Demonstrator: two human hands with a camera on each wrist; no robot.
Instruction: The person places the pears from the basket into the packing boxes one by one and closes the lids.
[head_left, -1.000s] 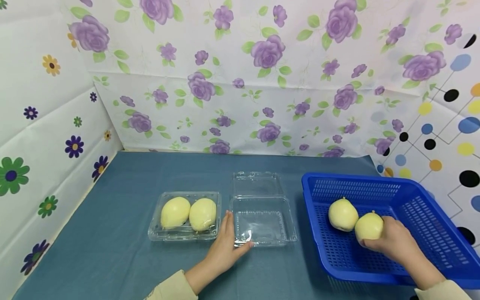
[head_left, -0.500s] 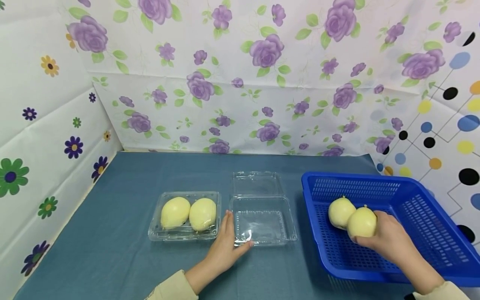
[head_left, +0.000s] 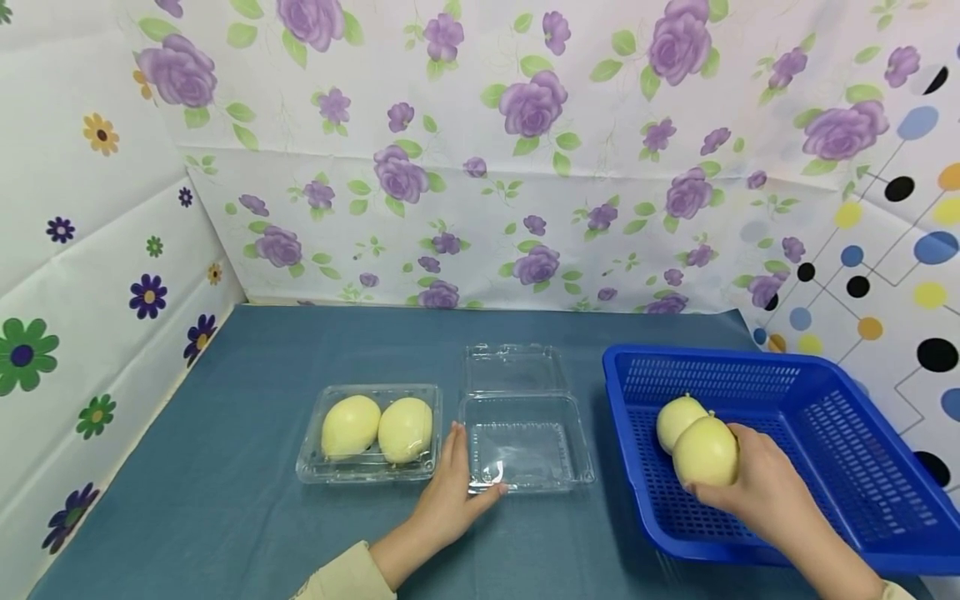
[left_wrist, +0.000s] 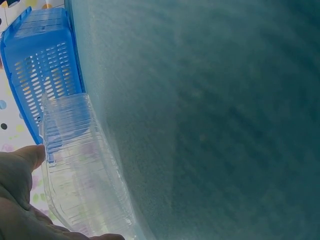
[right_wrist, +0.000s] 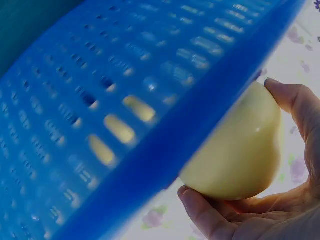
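Note:
My right hand (head_left: 772,492) grips a pale yellow pear (head_left: 705,454) over the left part of the blue plastic basket (head_left: 720,550). Behind the held pear sits another pear (head_left: 673,417), partly hidden. In the right wrist view, thumb and fingers curve round the held pear (right_wrist: 240,150), part of which is hidden by the basket's rim. My left hand (head_left: 446,496) rests with straight fingers against the left side and front edge of a clear clamshell box (head_left: 525,454). Its lid (head_left: 517,371) lies folded back, and no fruit is inside.
Left of my left hand stands a second clear box (head_left: 367,475) with its lid down over two pears (head_left: 351,427). A blue-green cloth (head_left: 225,517) covers the table. Patterned sheets (head_left: 480,208) rise behind and at both sides.
My right hand has carried the pear leftward and somewhat up inside the basket, so it now overlaps the other pear. The left hand and both boxes have stayed put.

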